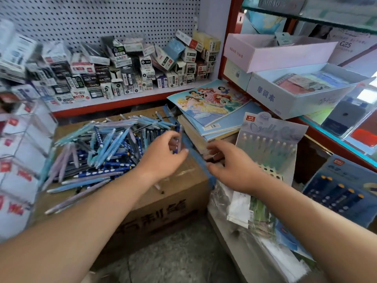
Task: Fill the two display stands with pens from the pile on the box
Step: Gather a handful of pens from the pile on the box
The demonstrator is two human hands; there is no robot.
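1. the pile of pens [106,148] lay heaped on top of a cardboard box [163,205] at centre left. pale blue, lilac and dark blue barrels crossed every way, and some trailed toward the near left edge.
2. the left hand [163,154] was over the right end of the pile. its thumb and bent fingers were closed round the held pens [178,139], which stood nearly upright in the grip. how many there were could not be told. gathering them side by side probably made them easier to drop into a slot.
3. the right hand [232,168] was near the left hand, on its right, and not touching it. its fingers were loosely bent toward the left hand with nothing visible in them, likely ready to take or straighten the bundle.
4. a clear display stand [22,152] with red labels rose at the left edge, just beside the pile, so the reach was short. it was blurred, so how full it was could not be made out, nor could a second stand.
5. right of the box lay a stack of picture books [212,103] and a packet of pens [269,144]. far behind, small cartons [122,68] crowded a shelf below a pegboard [102,17].
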